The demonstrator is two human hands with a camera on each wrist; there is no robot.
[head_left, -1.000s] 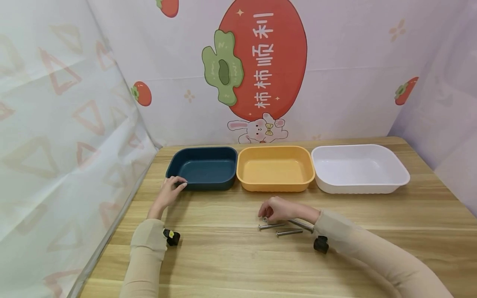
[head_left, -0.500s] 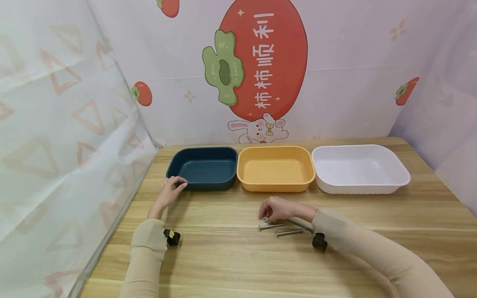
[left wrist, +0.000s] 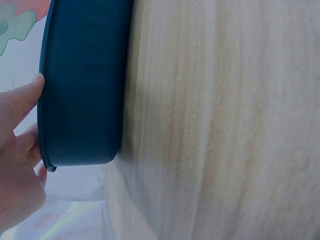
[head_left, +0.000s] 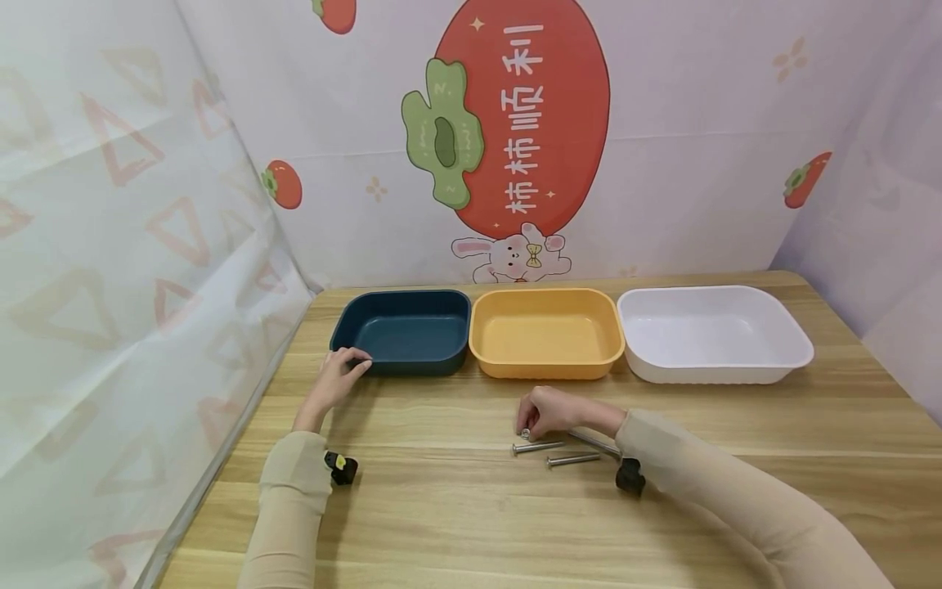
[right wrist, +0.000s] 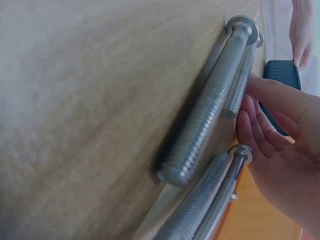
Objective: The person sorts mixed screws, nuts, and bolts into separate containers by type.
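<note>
At the near left corner of the dark teal bin (head_left: 412, 368), my left hand (head_left: 339, 376) holds the rim. In the left wrist view its thumb (left wrist: 31, 92) lies on the rim, and the other fingers are partly hidden behind the bin wall. My right hand (head_left: 548, 411) is low over the table with its thumb and fingers curled together. They pinch a small metal nut (head_left: 526, 433), which is hidden in the right wrist view. Several metal bolts lie close by: one bolt (head_left: 537, 447) and another bolt (head_left: 574, 460) in front, others (right wrist: 215, 205) beneath the wrist.
A yellow bin (head_left: 546, 372) stands beside the teal one, and a white bin (head_left: 714, 375) stands at its right. All three line the back of the wooden table (head_left: 456, 507). A printed cloth (head_left: 662, 196) hangs behind them.
My right forearm and its wrist camera have shifted very slightly to the left, with the fingers still at the nut. The left hand keeps its place at the teal bin.
</note>
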